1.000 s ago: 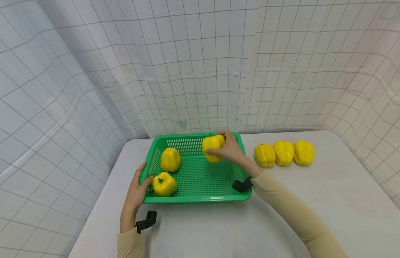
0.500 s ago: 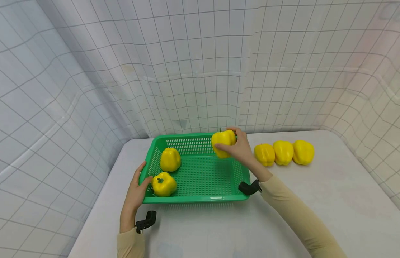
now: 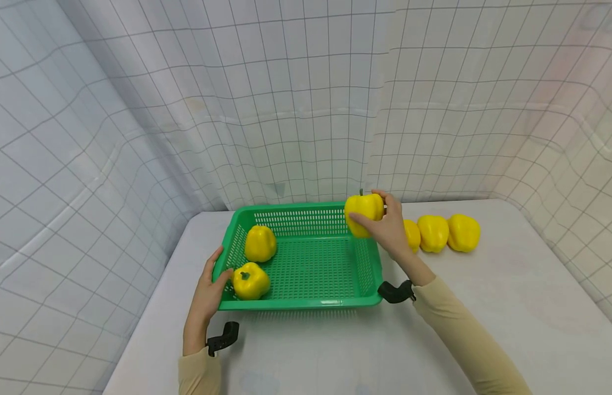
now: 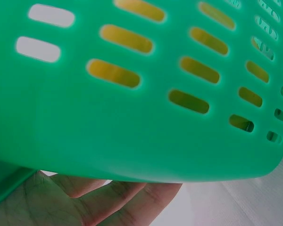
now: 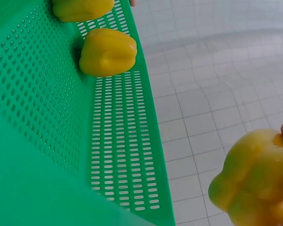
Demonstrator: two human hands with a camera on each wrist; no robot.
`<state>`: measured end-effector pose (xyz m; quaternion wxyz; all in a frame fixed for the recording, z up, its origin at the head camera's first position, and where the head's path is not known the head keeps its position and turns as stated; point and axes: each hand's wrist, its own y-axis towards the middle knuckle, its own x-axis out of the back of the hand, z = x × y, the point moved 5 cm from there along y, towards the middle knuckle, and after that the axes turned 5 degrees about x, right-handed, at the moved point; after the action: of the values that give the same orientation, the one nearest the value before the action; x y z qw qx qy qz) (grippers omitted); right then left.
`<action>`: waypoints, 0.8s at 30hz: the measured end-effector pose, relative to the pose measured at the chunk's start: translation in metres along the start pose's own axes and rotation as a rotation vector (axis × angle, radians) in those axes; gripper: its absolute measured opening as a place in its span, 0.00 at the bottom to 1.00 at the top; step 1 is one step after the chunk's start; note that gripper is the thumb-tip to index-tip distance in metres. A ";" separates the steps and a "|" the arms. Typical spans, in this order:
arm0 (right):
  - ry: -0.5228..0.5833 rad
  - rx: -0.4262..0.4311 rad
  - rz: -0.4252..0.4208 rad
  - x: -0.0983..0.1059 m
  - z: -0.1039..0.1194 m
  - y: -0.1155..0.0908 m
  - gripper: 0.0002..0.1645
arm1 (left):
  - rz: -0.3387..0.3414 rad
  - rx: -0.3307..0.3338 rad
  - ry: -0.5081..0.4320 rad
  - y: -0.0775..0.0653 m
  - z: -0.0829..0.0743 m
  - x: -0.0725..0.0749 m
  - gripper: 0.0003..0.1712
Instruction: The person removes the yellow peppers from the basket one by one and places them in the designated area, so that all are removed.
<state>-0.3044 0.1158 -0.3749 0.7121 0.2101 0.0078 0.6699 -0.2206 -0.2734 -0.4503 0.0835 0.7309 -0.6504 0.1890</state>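
Observation:
My right hand (image 3: 388,227) grips a yellow bell pepper (image 3: 364,211), stem up, thumb in front and fingers behind it. In the head view this pepper appears over the far right corner of the green plastic basket (image 3: 306,304); its lobed underside fills the lower right of the right wrist view. My left hand (image 3: 208,291) holds the basket's left side, thumb over the rim and fingers outside. Inside the basket, at the left, are two more yellow bell peppers: one (image 3: 260,244) farther back, the other (image 3: 251,281) near my left thumb with its stem showing.
Right of the basket, three yellow bell peppers (image 3: 433,233) stand in a row on the white table (image 3: 523,285); my right hand partly covers the nearest one. White grid-patterned sheets (image 3: 306,109) hang behind and at both sides.
My right hand has moved right and slightly up with the bell pepper, from over the basket's inside to its far right corner. The left hand and basket stay in place.

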 end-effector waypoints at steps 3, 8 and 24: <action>-0.012 0.000 -0.022 0.007 -0.001 -0.003 0.47 | 0.002 0.001 0.000 0.000 0.000 0.000 0.35; -0.048 -0.018 -0.058 0.020 -0.007 -0.007 0.47 | 0.002 0.002 -0.001 -0.001 -0.001 0.000 0.35; -0.038 -0.083 -0.151 0.056 -0.031 -0.028 0.47 | 0.004 0.020 -0.008 -0.001 0.000 0.000 0.35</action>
<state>-0.2806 0.1782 -0.3967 0.7687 0.1919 -0.0177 0.6099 -0.2201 -0.2730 -0.4501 0.0732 0.7311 -0.6503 0.1928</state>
